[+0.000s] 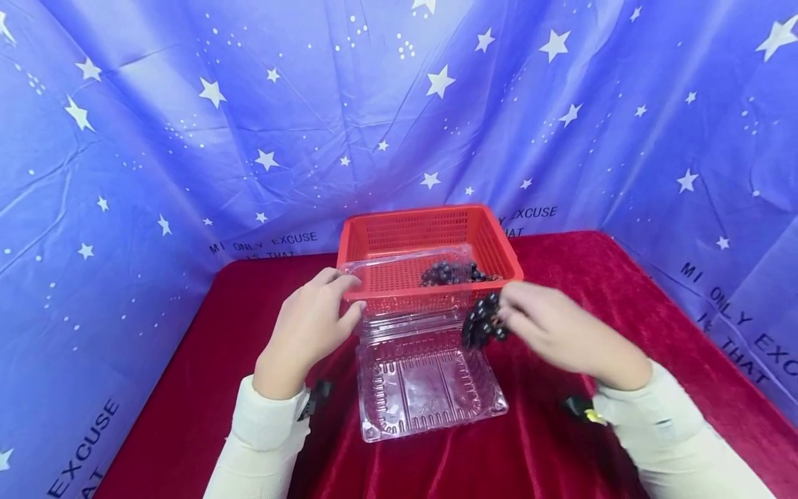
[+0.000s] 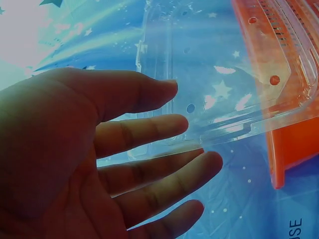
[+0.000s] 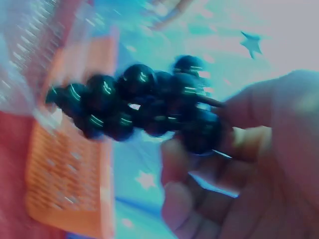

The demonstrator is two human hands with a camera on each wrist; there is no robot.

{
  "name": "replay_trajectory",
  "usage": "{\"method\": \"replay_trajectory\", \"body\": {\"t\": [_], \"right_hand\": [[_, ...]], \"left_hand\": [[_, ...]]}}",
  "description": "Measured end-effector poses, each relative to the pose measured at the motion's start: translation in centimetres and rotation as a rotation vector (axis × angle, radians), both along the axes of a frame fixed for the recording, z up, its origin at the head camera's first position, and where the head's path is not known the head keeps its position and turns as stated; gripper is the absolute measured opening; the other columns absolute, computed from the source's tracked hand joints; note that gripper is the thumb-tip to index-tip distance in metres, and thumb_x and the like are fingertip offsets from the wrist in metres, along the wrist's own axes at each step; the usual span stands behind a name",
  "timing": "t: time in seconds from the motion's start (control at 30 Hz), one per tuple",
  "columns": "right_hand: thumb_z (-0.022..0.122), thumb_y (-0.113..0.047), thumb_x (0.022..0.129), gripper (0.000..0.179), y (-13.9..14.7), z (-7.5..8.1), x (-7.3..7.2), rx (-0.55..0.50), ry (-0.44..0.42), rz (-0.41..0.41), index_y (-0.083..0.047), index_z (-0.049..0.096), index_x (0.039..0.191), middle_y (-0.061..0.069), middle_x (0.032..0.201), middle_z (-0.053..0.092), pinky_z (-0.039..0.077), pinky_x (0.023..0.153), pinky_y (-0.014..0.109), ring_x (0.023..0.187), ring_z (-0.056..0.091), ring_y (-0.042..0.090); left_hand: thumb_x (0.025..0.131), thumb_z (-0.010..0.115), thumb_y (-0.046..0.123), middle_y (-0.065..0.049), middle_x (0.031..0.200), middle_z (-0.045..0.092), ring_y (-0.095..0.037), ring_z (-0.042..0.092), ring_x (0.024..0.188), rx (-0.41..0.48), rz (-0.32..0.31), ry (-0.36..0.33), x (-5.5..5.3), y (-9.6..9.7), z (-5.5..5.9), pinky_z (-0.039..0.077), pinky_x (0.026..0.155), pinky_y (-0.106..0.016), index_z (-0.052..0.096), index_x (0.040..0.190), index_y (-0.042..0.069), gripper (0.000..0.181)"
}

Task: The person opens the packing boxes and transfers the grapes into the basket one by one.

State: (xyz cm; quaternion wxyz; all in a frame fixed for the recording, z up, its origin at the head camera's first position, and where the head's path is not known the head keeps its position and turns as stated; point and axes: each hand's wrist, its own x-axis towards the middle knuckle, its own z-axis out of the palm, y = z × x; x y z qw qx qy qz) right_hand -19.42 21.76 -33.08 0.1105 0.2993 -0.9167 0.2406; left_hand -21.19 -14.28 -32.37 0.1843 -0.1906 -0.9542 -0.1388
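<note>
My right hand [image 1: 555, 329] pinches a bunch of dark grapes [image 1: 481, 321] by its stem end. The bunch hangs over the right edge of a clear plastic clamshell box [image 1: 427, 388], whose base holds nothing. In the right wrist view the grapes [image 3: 139, 102] look slightly blurred. The see-through lid [image 2: 199, 64] stands raised against the front of a red basket [image 1: 501, 242]. At the lid's left edge is my left hand [image 1: 308, 322], its fingers loosely extended; whether they touch the lid is hard to tell. More dark grapes [image 1: 445, 273] lie inside the basket, seen partly through the lid.
A dark red velvet cloth [image 1: 274, 305] covers the table. Behind the basket and along both sides hangs a blue curtain [image 1: 386, 104] with white stars. The basket stands near the table's back edge, directly behind the clamshell.
</note>
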Motion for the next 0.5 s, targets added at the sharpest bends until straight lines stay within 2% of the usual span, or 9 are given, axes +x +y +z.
{"method": "replay_trajectory", "body": {"t": [0.13, 0.2, 0.27, 0.33, 0.4, 0.5], "right_hand": [[0.053, -0.018, 0.107, 0.02, 1.7, 3.2, -1.0, -0.118, 0.024, -0.187, -0.02, 0.056, 0.087, -0.003, 0.074, 0.051, 0.043, 0.058, 0.029, 0.064, 0.046, 0.012], [0.05, -0.022, 0.107, 0.022, 2.0, 4.7, -2.2, -0.145, 0.037, -0.267, -0.017, 0.058, 0.087, 0.002, 0.073, 0.052, 0.041, 0.059, 0.032, 0.064, 0.046, 0.016], [0.047, -0.024, 0.107, 0.025, 2.0, 5.6, -4.0, -0.147, 0.058, -0.32, -0.015, 0.057, 0.087, 0.005, 0.073, 0.053, 0.039, 0.062, 0.035, 0.066, 0.047, 0.021], [0.046, -0.026, 0.107, 0.026, 1.5, 5.5, -6.3, -0.138, 0.062, -0.342, -0.012, 0.058, 0.088, 0.008, 0.074, 0.054, 0.039, 0.065, 0.038, 0.069, 0.049, 0.024], [0.046, -0.027, 0.107, 0.027, 1.0, 4.7, -8.3, -0.103, 0.037, -0.326, -0.01, 0.063, 0.094, 0.008, 0.078, 0.06, 0.042, 0.069, 0.041, 0.072, 0.054, 0.025], [0.05, -0.026, 0.106, 0.028, 0.4, 3.1, -9.9, -0.047, -0.013, -0.288, -0.007, 0.071, 0.102, 0.009, 0.085, 0.067, 0.047, 0.077, 0.045, 0.078, 0.059, 0.025]], "left_hand": [[0.092, 0.073, 0.03, -0.006, 0.125, 0.066, -0.022, 0.068, 0.084, 0.015, -0.008, -0.017, 0.0, 0.0, 0.0, 0.06, 0.076, -0.045, 0.072, 0.123, 0.014, 0.034], [0.093, 0.073, 0.029, -0.007, 0.127, 0.065, -0.021, 0.067, 0.082, 0.022, -0.013, -0.022, -0.1, 0.0, 0.0, 0.06, 0.076, -0.044, 0.071, 0.123, 0.013, 0.034], [0.093, 0.073, 0.029, -0.007, 0.128, 0.064, -0.022, 0.069, 0.086, 0.028, -0.015, -0.02, -0.2, 0.0, 0.1, 0.06, 0.078, -0.044, 0.072, 0.121, 0.013, 0.033], [0.092, 0.073, 0.029, -0.007, 0.13, 0.064, -0.024, 0.07, 0.089, 0.035, -0.016, -0.015, -0.2, -0.1, 0.1, 0.06, 0.079, -0.045, 0.073, 0.119, 0.012, 0.032], [0.092, 0.073, 0.029, -0.007, 0.133, 0.063, -0.025, 0.072, 0.095, 0.034, -0.017, -0.012, -0.1, -0.3, 0.1, 0.06, 0.08, -0.046, 0.073, 0.118, 0.012, 0.031], [0.091, 0.073, 0.029, -0.004, 0.137, 0.062, -0.026, 0.072, 0.102, 0.031, -0.022, -0.007, 0.0, -0.4, -0.1, 0.06, 0.081, -0.046, 0.074, 0.117, 0.013, 0.03]]}}
